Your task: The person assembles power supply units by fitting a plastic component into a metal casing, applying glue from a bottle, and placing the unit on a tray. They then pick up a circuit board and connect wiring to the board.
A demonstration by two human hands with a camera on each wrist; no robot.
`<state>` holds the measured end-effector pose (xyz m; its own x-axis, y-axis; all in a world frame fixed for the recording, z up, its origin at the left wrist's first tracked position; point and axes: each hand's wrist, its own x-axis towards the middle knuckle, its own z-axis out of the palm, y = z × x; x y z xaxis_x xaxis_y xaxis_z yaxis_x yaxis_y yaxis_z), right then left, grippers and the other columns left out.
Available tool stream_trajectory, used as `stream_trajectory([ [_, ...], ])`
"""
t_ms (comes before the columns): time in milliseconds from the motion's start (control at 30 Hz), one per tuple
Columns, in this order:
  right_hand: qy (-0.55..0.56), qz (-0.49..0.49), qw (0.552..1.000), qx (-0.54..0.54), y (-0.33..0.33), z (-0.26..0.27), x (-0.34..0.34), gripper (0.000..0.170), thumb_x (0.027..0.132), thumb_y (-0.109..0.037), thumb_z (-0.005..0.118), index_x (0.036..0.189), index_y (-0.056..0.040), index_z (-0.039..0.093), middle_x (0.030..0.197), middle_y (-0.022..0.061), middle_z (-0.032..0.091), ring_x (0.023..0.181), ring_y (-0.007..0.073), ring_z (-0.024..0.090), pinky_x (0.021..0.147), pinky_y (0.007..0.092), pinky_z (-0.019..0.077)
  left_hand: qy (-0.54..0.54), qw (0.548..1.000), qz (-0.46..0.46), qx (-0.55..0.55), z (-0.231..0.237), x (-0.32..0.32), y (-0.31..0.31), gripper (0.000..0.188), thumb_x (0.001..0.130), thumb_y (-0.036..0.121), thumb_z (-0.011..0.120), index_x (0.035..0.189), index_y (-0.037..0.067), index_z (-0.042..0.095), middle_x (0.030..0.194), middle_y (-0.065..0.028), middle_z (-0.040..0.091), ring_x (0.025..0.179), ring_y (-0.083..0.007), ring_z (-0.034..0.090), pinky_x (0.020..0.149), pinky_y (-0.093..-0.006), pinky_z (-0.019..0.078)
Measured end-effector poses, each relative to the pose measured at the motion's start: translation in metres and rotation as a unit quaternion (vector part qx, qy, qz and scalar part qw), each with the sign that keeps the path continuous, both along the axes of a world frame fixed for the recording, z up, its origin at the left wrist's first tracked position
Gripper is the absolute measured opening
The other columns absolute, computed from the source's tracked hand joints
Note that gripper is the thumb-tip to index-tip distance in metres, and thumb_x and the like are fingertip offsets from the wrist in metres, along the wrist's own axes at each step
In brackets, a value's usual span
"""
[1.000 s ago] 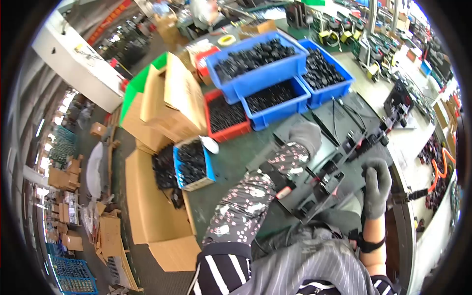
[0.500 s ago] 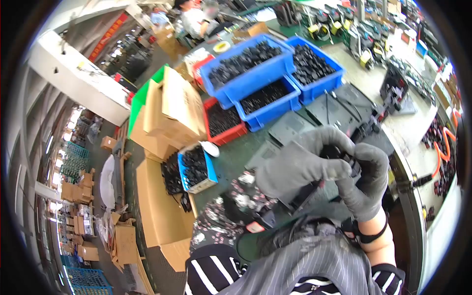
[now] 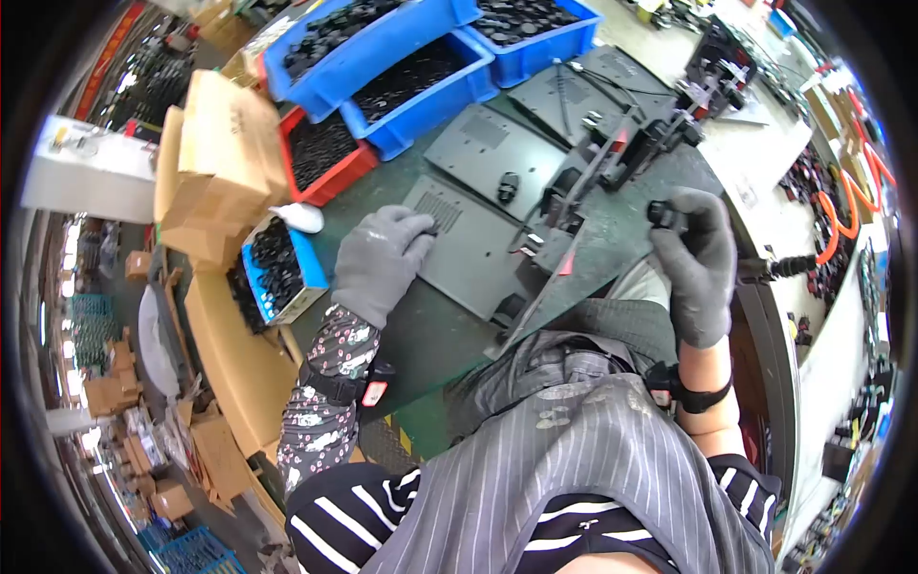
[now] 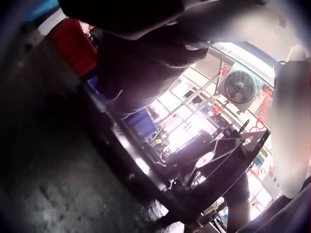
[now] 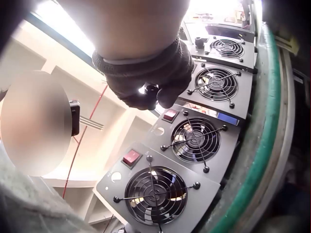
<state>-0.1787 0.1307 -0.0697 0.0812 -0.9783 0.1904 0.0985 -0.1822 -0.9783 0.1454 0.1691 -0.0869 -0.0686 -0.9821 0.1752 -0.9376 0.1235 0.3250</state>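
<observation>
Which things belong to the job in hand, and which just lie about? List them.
Likely the job:
small black part in the right hand
grey fan units nearby
blue bins of black parts, probably stock

Likely lying about:
cardboard box
blue crate, lower left

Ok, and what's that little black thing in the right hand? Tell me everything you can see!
The little black thing looks stubby and rounded, a bit shiny, perhaps plastic. The right hand, in a grey glove, pinches it between thumb and fingers, so part of it is hidden. The head camera shows it on the side of that hand facing the left hand. Only the glove seems to touch it. Its smaller parts are too tiny to make out.
</observation>
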Motion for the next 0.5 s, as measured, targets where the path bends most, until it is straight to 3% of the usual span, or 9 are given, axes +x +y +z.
stream_trajectory([
  [100, 0.046, -0.004, 0.999, -0.018, -0.003, 0.005, 0.012, 0.033, 0.074, 0.003, 0.063, 0.106, -0.002, 0.053, 0.091, 0.0005, 0.055, 0.078, 0.0051, 0.048, 0.071, 0.0195, 0.0412, -0.053, 0.998, 0.017, -0.008, -0.01, -0.005, -0.004, 0.016, 0.076, 0.019, 0.066, 0.09, 0.011, 0.07, 0.1, -0.0069, 0.064, 0.092, -0.026, 0.06, 0.081, -0.0374, 0.0478],
  [200, 0.034, -0.004, 0.999, 0.006, -0.007, 0.009, 0.02, 0.032, 0.074, 0.001, 0.065, 0.104, -0.0025, 0.054, 0.084, -0.0032, 0.052, 0.071, 0.0028, 0.045, 0.063, 0.0169, 0.0389, -0.074, 0.997, 0.014, -0.002, -0.006, -0.008, -0.009, 0.016, 0.075, 0.019, 0.067, 0.089, 0.012, 0.07, 0.101, -0.0062, 0.064, 0.092, -0.027, 0.06, 0.081, -0.0377, 0.0475],
  [267, 0.055, -0.013, 0.998, 0.001, -0.011, 0.011, 0.026, 0.032, 0.074, -0.001, 0.067, 0.103, -0.0024, 0.055, 0.084, -0.0024, 0.055, 0.071, 0.003, 0.048, 0.064, 0.0172, 0.041, -0.052, 0.999, -0.003, -0.007, -0.002, -0.01, -0.016, 0.017, 0.079, 0.018, 0.066, 0.095, 0.009, 0.068, 0.104, -0.0057, 0.064, 0.092, -0.0228, 0.061, 0.082, -0.034, 0.0476],
  [300, 0.071, -0.019, 0.997, -0.015, -0.012, 0.012, 0.03, 0.032, 0.074, -0.002, 0.068, 0.103, -0.0023, 0.055, 0.083, -0.0017, 0.056, 0.071, 0.0031, 0.049, 0.065, 0.0178, 0.0424, 0.181, 0.983, 0.005, 0.028, 0.003, -0.015, -0.02, 0.018, 0.083, 0.017, 0.065, 0.098, 0.006, 0.066, 0.105, -0.0053, 0.064, 0.092, -0.0189, 0.06, 0.082, -0.0314, 0.047],
  [333, 0.087, -0.023, 0.995, -0.03, -0.013, 0.012, 0.034, 0.032, 0.075, -0.003, 0.069, 0.103, -0.0021, 0.055, 0.083, -0.001, 0.058, 0.071, 0.0032, 0.05, 0.065, 0.0183, 0.0439, 0.404, 0.913, 0.014, 0.063, 0.007, -0.021, -0.024, 0.019, 0.086, 0.015, 0.063, 0.101, 0.003, 0.065, 0.106, -0.0049, 0.064, 0.092, -0.015, 0.059, 0.083, -0.0288, 0.0463],
  [367, 0.07, -0.011, 0.997, -0.009, -0.014, 0.013, 0.036, 0.032, 0.075, -0.006, 0.071, 0.103, -0.0012, 0.056, 0.084, 0.001, 0.061, 0.073, 0.0034, 0.053, 0.067, 0.0196, 0.0464, 0.482, 0.874, -0.046, 0.047, 0.01, -0.028, -0.033, 0.022, 0.089, 0.014, 0.061, 0.105, -0.002, 0.061, 0.107, -0.0047, 0.062, 0.093, -0.0097, 0.056, 0.084, -0.0247, 0.0448],
  [467, 0.085, -0.025, 0.996, -0.018, -0.017, 0.011, 0.049, 0.032, 0.075, -0.007, 0.072, 0.102, -0.001, 0.056, 0.083, 0.0011, 0.062, 0.074, 0.0031, 0.054, 0.069, 0.0201, 0.0468, 0.547, 0.831, -0.081, 0.06, 0.032, -0.064, -0.053, 0.023, 0.089, 0.014, 0.062, 0.106, -0.002, 0.062, 0.104, -0.0044, 0.062, 0.093, -0.0098, 0.056, 0.084, -0.024, 0.045],
  [500, 0.139, -0.039, 0.989, -0.024, -0.018, 0.012, 0.049, 0.032, 0.075, -0.008, 0.072, 0.102, -0.0007, 0.056, 0.081, 0.001, 0.063, 0.073, 0.003, 0.055, 0.068, 0.0207, 0.0476, 0.55, 0.829, -0.083, 0.059, 0.034, -0.072, -0.059, 0.023, 0.089, 0.014, 0.062, 0.106, -0.002, 0.062, 0.104, -0.0044, 0.062, 0.093, -0.0098, 0.056, 0.084, -0.024, 0.045],
])
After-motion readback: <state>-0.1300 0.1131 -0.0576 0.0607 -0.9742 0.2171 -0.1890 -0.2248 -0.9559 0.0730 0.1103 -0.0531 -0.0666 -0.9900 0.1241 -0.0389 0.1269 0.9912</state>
